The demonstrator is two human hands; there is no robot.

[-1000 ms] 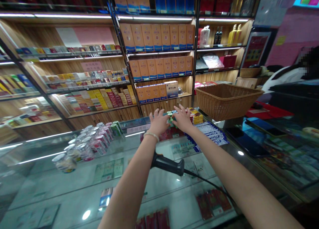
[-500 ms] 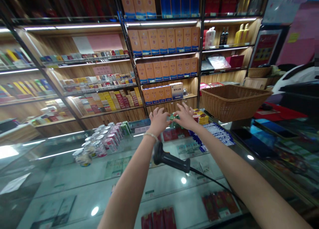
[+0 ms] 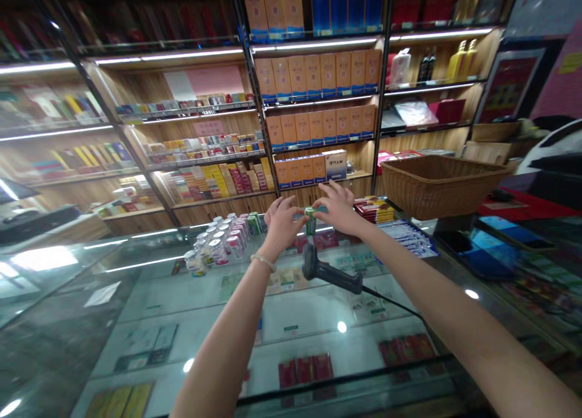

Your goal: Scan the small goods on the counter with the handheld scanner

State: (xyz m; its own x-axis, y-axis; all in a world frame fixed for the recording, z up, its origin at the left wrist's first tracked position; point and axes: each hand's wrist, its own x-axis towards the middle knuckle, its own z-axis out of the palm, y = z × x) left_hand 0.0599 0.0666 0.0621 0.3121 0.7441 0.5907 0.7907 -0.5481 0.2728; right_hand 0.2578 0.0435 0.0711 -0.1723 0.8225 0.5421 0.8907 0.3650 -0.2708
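Between my two hands stands a small green container (image 3: 310, 222), upright on the glass counter. From its left side, the thumb and forefinger of my left hand (image 3: 282, 224) press on its top part. My right hand (image 3: 337, 209) grips it from the right with the fingertips, its other fingers raised. A black barcode scanner (image 3: 334, 275) lies on the glass nearer to me, its cable running right. Left of my hands are rows of small clear-lidded jars (image 3: 218, 242) and pink packs (image 3: 236, 243), with more green containers (image 3: 254, 224) at the row's far end.
Red and yellow packs (image 3: 375, 209) and blue-and-white packets (image 3: 407, 237) lie right of my right hand. A wicker basket (image 3: 443, 187) stands behind them. Dark phone-like devices (image 3: 488, 248) rest farther right. Stocked shelves (image 3: 318, 96) rise beyond the counter.
The view has turned a little left, so the scene sits farther right. My hands stay at the green container, which now shows more clearly between my fingertips.
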